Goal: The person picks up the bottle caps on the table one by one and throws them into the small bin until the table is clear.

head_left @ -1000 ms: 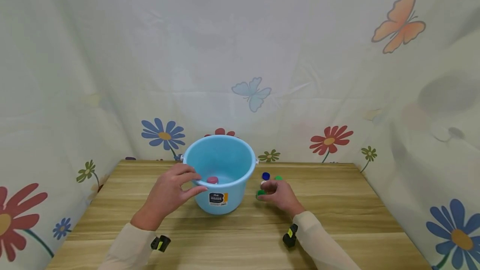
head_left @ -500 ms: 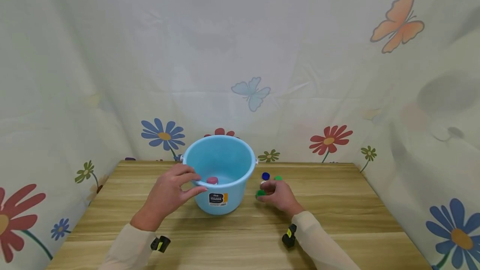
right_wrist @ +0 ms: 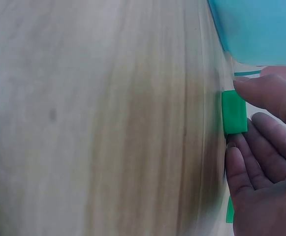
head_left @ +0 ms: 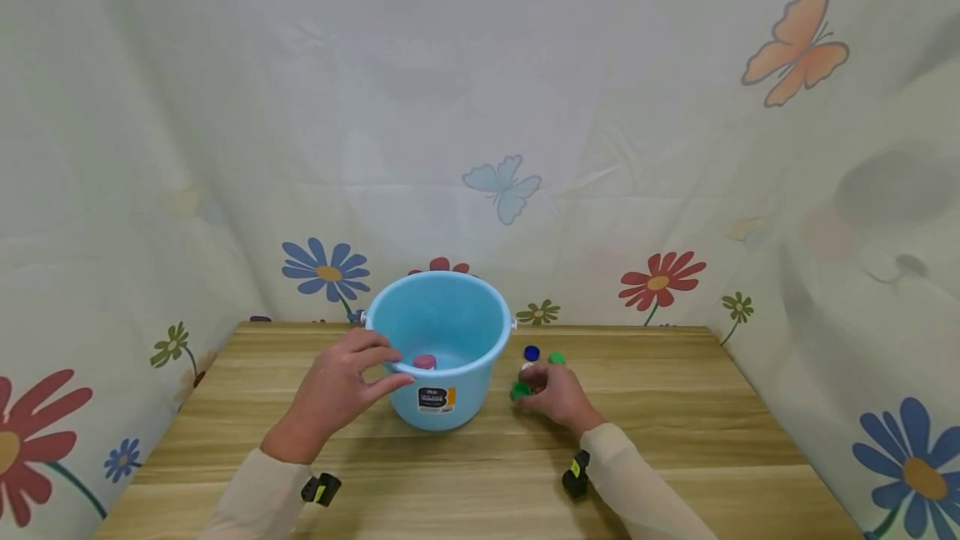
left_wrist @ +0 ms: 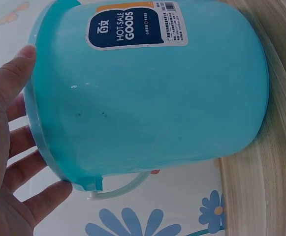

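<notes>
A light blue plastic bucket (head_left: 450, 394) stands upright on the table, its label facing me. My left hand (head_left: 337, 386) grips the rim at the near left, thumb outside and fingers over the inner side; the left wrist view shows the thumb (left_wrist: 17, 69) on the rim. A pink bottle cap (head_left: 424, 362) lies inside the bucket. To the right of the bucket, my right hand (head_left: 562, 397) pinches a green bottle cap (right_wrist: 235, 112) with thumb and fingers, low at the table. A white cap (head_left: 527, 367) is partly hidden behind the fingers.
Behind the right hand lie a dark blue cap (head_left: 532, 352) and a lighter green cap (head_left: 557, 357). The wooden table (head_left: 465, 490) ends at a pale curtain (head_left: 600, 107) with printed flowers and butterflies. The bucket's handle (left_wrist: 125, 191) hangs behind it.
The right hand has shifted slightly, its fingers closing in around the green cap, which now shows a little more tilted. The left hand and bucket stay in place.
</notes>
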Motion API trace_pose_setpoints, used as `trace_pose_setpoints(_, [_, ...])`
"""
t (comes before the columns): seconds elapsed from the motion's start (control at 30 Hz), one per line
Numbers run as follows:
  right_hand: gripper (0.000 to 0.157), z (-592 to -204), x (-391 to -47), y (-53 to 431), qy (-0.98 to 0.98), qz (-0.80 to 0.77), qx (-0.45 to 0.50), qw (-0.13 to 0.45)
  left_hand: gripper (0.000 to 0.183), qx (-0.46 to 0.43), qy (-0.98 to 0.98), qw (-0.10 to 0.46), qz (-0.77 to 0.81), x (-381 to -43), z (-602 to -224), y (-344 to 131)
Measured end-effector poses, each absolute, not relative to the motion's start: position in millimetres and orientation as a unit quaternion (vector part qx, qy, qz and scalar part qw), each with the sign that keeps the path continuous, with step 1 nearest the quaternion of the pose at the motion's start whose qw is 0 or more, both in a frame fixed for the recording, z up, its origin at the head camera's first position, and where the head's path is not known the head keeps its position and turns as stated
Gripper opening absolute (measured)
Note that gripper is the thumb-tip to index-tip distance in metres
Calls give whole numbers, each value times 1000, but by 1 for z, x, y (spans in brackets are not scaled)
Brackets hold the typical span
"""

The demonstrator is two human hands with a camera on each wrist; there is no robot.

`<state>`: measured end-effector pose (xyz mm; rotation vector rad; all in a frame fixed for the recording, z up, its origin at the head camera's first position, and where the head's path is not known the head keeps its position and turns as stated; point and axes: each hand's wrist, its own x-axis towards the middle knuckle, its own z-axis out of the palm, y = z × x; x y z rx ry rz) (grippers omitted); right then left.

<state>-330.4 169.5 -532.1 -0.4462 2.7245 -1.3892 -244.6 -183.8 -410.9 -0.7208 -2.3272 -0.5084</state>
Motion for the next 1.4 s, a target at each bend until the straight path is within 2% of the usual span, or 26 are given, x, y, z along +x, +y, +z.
trace_pose_setpoints(0.87, [36, -534, -328, 163, 896, -425, -127, 11, 35, -271, -882, 325, -206, -243, -411, -181])
trace_pose_setpoints(1.4, [39, -538, -327, 167, 884, -448, -133, 5, 35, -280, -876, 330, -212, -244, -413, -181])
